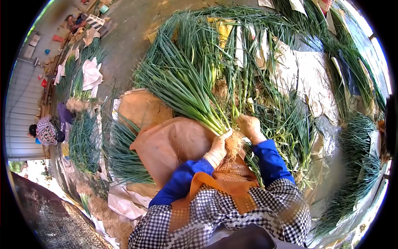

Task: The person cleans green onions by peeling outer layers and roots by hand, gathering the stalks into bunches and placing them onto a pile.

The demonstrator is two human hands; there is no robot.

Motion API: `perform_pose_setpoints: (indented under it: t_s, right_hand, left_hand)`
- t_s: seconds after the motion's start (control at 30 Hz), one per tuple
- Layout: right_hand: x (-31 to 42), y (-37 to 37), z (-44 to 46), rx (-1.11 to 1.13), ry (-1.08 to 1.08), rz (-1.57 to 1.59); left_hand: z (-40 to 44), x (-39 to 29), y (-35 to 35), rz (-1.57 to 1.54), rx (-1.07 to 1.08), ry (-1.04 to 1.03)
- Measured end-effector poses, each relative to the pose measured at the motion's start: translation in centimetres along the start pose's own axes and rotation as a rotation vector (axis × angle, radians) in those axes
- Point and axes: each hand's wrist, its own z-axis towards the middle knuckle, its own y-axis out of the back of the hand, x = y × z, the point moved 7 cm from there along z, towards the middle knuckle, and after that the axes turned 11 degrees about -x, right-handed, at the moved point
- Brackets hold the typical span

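My left hand [219,147] is wrapped round the lower stems of a bunch of green onions [188,97]. Their long leaves fan out to the upper left, and the pale stringy roots [235,145] hang between my hands. Just right of the bunch, my right hand [248,126] is closed with its fingertips at a yellowish-green stalk [236,111]; the fingers partly hide where it ends. An orange-brown sheet [174,143] covers my lap below the bunch. Beyond my hands lies a big heap of green onions [178,50], with loose stalks and leaf scraps [286,120] to the right.
More green onions lie in rows on the left [83,141] and right [352,166]. A pale sack [306,79] is spread at the upper right. A person in a patterned top [45,130] sits at the far left, and another person [74,23] is at the upper left.
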Motion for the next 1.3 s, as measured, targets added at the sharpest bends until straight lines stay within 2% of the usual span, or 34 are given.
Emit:
perform_pose_setpoints:
  t_s: [0.03, 0.07, 0.1, 0.13, 0.2, 0.23, 0.3, 0.37, 0.4, 0.43, 0.5, 0.57, 0.6, 0.63, 0.7, 0.73, 0.83, 0.87, 0.9, 0.93, 0.97, 1.0, 1.03, 1.1, 1.17, 1.23, 1.27, 1.3]
  right_hand:
    - [-0.5, -0.4, -1.8, 0.146, -0.089, 0.12]
    - [-0.6, -0.6, -4.2, 0.139, -0.035, 0.174]
    - [-0.9, 0.1, -6.6, 0.183, -0.035, 0.363]
    - [-0.6, 1.9, -7.9, 0.435, -0.096, 0.354]
    - [-5.4, 1.1, -13.4, 0.663, -0.069, 0.027]
    - [-11.0, -2.7, -18.9, 0.876, 0.011, -0.365]
    - [-13.8, -2.0, -19.0, 0.998, -0.153, -0.595]
    - [-10.3, -0.8, -10.6, 0.754, -0.138, -0.423]
    - [-11.2, -3.0, -7.9, 0.293, -0.289, 0.045]
    - [-8.2, -1.2, -4.4, 0.197, -0.598, 0.492]
    - [-5.3, -7.4, -2.2, 0.305, -0.967, 1.419]
    - [-3.1, -13.1, -0.8, 0.319, -1.067, 1.679]
    - [2.3, -5.8, 0.9, 0.372, -1.248, 1.838]
    - [1.5, -8.6, 0.9, 0.419, -1.096, 1.966]
    - [2.2, -6.7, 1.1, 0.139, -1.224, 1.879]
    - [2.5, -6.3, 1.1, 0.099, -1.213, 1.876]
    - [3.2, -4.2, 0.4, -0.145, -1.406, 1.947]
    - [1.8, -5.3, 0.2, -0.211, -1.258, 1.835]
    - [0.5, -7.3, -1.0, -0.213, -1.26, 1.835]
    - [-1.9, -5.9, -1.3, -0.4, -0.817, 1.18]
    - [-0.2, -2.6, -0.7, -0.515, -0.368, 0.517]
    - [-1.5, -4.3, -2.8, -0.147, -1.046, 0.892]
    - [-2.3, -5.5, -3.6, -0.187, -0.944, 0.806]
    - [-3.5, -5.5, -4.2, -0.008, -0.559, 0.193]
    - [-5.3, -10.0, -5.5, 0.22, -0.892, 1.09]
    - [-0.5, -7.9, -2.2, 0.37, -1.052, 1.936]
    - [1.8, -6.1, 0.2, 0.071, -1.172, 1.812]
    - [2.7, -8.4, 1.1, 0.136, -1.18, 2.039]
  left_hand:
    - [0.1, 0.2, 0.1, -0.002, -0.001, 0.007]
    - [0.1, 0.2, -0.1, -0.023, 0.035, 0.036]
    - [0.1, 0.2, -0.4, -0.043, 0.072, 0.064]
    - [-0.1, 0.1, -0.3, -0.041, 0.069, 0.069]
    - [-1.1, -0.1, -0.8, -0.127, 0.111, 0.154]
    - [-1.3, 0.0, -1.3, -0.173, 0.137, 0.195]
    - [-1.0, 0.0, -1.5, -0.171, 0.159, 0.216]
    - [-2.0, 0.2, -2.2, -0.274, 0.207, 0.299]
    - [-2.9, -0.5, -2.6, -0.201, 0.204, 0.24]
    - [-2.6, -0.6, -2.5, -0.198, 0.208, 0.232]
    - [-2.1, -0.9, -1.9, -0.215, 0.215, 0.183]
    - [-2.3, -1.3, -1.7, -0.189, 0.238, 0.211]
    - [-2.2, -1.3, -1.4, -0.212, 0.277, 0.212]
    - [-2.1, -1.5, -1.4, -0.229, 0.315, 0.216]
    - [-3.6, -1.7, -2.2, -0.228, 0.26, 0.237]
    - [-4.3, -1.8, -2.5, -0.244, 0.295, 0.263]
    - [-2.8, -1.1, -1.2, -0.297, 0.327, 0.316]
    - [-3.1, -1.1, -1.7, -0.356, 0.448, 0.355]
    - [-3.6, -1.3, -2.2, -0.415, 0.569, 0.393]
    - [-3.5, -1.4, -2.1, -0.383, 0.51, 0.319]
    - [-3.4, -1.3, -2.1, -0.381, 0.511, 0.32]
    - [-3.0, -1.7, -1.8, -0.352, 0.465, 0.226]
    - [-3.0, -1.9, -1.4, -0.35, 0.442, 0.196]
    - [-3.6, -2.6, -1.7, -0.35, 0.42, 0.165]
    - [-3.5, -1.9, -1.7, -0.426, 0.472, 0.287]
    - [-3.0, -1.7, -1.7, -0.403, 0.506, 0.297]
    - [-3.1, -1.5, -1.9, -0.384, 0.541, 0.303]
    - [-3.4, -1.6, -2.3, -0.364, 0.58, 0.305]
